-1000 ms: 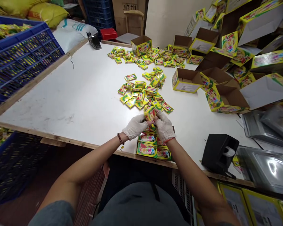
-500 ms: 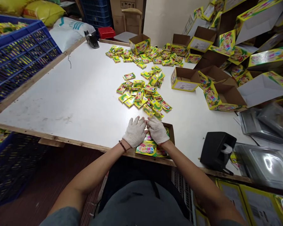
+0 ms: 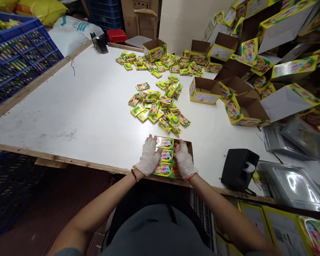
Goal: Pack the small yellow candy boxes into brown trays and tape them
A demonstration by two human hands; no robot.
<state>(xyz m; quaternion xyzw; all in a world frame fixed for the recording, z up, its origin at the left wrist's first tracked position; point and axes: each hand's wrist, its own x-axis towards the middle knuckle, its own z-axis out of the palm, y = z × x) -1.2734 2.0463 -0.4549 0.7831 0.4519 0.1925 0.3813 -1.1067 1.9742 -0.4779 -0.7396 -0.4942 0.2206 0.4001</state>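
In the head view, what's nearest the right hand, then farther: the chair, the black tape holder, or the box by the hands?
1. Box, right beneath the right hand.
2. Black tape holder, to its right on the table.
3. Chair, past the table's far edge.

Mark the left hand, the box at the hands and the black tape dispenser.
Left hand (image 3: 149,158), head view: back of glove.
Box (image 3: 190,148), head view: brown inner right wall.
Black tape dispenser (image 3: 233,168), head view: black casing.

I see rough knitted gloves (image 3: 148,159) and glossy printed cartons (image 3: 164,170) at six o'clock. Clear plastic packs (image 3: 296,186) shine at four.
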